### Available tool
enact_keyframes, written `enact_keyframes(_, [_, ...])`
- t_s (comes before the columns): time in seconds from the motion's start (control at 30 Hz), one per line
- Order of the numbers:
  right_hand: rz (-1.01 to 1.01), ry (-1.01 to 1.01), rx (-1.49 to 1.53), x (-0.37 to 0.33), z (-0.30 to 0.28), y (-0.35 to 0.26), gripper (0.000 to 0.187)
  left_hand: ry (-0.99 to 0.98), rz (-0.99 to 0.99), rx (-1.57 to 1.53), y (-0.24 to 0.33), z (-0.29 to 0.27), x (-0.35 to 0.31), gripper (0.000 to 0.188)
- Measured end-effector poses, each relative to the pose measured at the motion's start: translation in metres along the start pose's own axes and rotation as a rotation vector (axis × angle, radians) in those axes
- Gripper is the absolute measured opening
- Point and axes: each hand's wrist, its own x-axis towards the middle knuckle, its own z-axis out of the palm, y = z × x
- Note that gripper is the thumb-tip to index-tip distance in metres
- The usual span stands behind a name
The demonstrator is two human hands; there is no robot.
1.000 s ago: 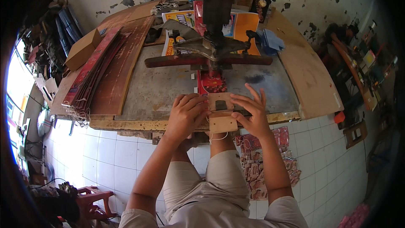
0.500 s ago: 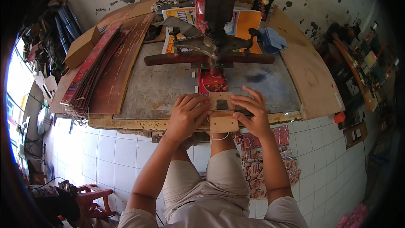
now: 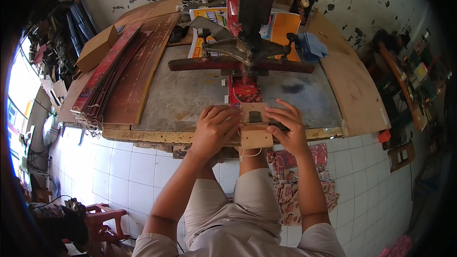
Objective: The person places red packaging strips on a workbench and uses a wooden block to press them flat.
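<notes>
Between my hands, at the table's front edge, is a tan cardboard piece (image 3: 257, 139) with small holes, a dark cutout in its upper part and a crease across it. White string (image 3: 251, 154) hangs from its lower end. My left hand (image 3: 214, 131) grips its left edge with bent fingers. On the opposite edge, my right hand (image 3: 290, 131) has its fingers over the top part and its thumb lower down. Beyond it a red printed sheet (image 3: 246, 93) lies under the metal press (image 3: 245, 50); whether the two are joined I cannot tell.
Long red printed strips with strings (image 3: 102, 76) are stacked on the table's left, beside a brown cardboard box (image 3: 97, 50). Blue plastic (image 3: 314, 47) sits behind the press's right arm. Several printed pieces (image 3: 304, 185) cover the floor tiles at right. A red stool (image 3: 107, 219) stands lower left.
The whole view has shifted slightly, so the scene sits a little farther right. My hands keep nearly the same hold on the cardboard piece.
</notes>
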Motion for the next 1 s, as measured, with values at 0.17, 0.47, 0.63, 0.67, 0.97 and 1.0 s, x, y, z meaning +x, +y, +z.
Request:
enact_keyframes(0.17, [-0.005,0.0,-0.004,0.0,0.0,-0.001,0.037,0.011,0.002,0.018,0.002,-0.002,0.0,0.028])
enact_keyframes(0.47, [-0.014,0.003,-0.036,-0.001,-0.001,0.0,0.038,0.009,0.035,0.021,-0.001,0.0,-0.002,0.03])
enact_keyframes(0.63, [-0.09,0.012,-0.075,-0.003,-0.009,-0.041,0.047,0.054,-0.094,-0.026,0.005,-0.01,-0.007,0.036])
enact_keyframes(0.67, [-0.111,-0.08,-0.125,-0.005,-0.014,-0.055,0.049,0.071,-0.13,-0.032,0.005,-0.012,-0.013,0.037])
enact_keyframes(0.97, [-0.067,-0.067,-0.052,-0.014,-0.022,-0.074,0.051,0.042,-0.353,-0.09,0.027,-0.015,-0.037,0.054])
enact_keyframes(1.0, [-0.06,-0.006,-0.052,-0.017,-0.029,-0.073,0.052,0.03,-0.354,-0.092,0.033,-0.011,-0.037,0.058])
